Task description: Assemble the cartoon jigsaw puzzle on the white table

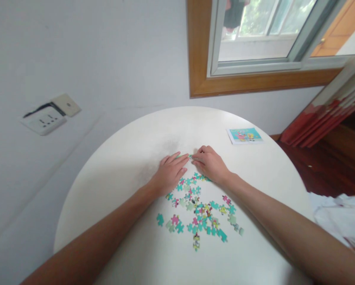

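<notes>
My left hand lies flat on the table, fingers stretched out, over small green puzzle pieces that it partly covers. Opposite it, my right hand has its fingers pinched together on a puzzle piece at the fingertips of the left. How that piece fits to those under my left hand is too small to tell. Nearer to me spread many loose jigsaw pieces in teal, pink, yellow and pale green, some overlapping. A few lie close under my right wrist.
The round white table stands against a wall with a socket. A cartoon picture card lies at the back right. Beyond are a wood-framed window and a red and cream curtain. White cloth sits at the right.
</notes>
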Demonstrator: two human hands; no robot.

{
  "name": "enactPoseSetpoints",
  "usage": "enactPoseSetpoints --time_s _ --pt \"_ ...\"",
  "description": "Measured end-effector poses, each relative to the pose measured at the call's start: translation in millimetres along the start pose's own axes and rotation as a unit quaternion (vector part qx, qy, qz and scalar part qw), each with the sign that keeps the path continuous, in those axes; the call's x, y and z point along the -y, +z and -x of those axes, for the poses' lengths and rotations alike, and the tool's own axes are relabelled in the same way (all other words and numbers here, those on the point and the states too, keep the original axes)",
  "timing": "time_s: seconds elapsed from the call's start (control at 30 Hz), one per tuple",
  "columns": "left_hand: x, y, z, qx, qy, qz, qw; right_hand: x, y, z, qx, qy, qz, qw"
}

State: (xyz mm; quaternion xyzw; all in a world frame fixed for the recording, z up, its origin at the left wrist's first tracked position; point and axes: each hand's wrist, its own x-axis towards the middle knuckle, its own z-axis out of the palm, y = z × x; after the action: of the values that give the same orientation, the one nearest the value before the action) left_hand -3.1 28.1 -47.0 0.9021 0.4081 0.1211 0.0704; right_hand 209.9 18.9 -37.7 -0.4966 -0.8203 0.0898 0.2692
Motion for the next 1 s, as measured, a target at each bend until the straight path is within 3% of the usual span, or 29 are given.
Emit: enactPoseSetpoints --time_s 0.3,0.47,0.6,0.73,0.87,1.0 --pt "4 0 0 -0.029 0.054 0.057 0.997 1 -4 0 0.055 -0.038 0.005 0.998" --pt "1 -1 2 -0.036 0.065 0.079 0.994 -4 -7 -1 0.004 0.042 -0.072 0.996" --pt "-1 -2 2 -0.040 0.072 0.084 0.993 -9 -9 -1 -0.047 0.100 -0.212 0.971" --pt "0 -1 1 -0.044 0.074 0.083 0.993 -9 -7 0 -0.039 0.151 -0.322 0.934" --pt "-1 -1 1 -0.047 0.073 0.089 0.992 -7 -7 0 -0.045 0.194 -0.375 0.905" --pt "-5 -5 0 -0.072 0.062 0.099 0.991 -7 -7 0 -0.038 0.191 -0.385 0.902"
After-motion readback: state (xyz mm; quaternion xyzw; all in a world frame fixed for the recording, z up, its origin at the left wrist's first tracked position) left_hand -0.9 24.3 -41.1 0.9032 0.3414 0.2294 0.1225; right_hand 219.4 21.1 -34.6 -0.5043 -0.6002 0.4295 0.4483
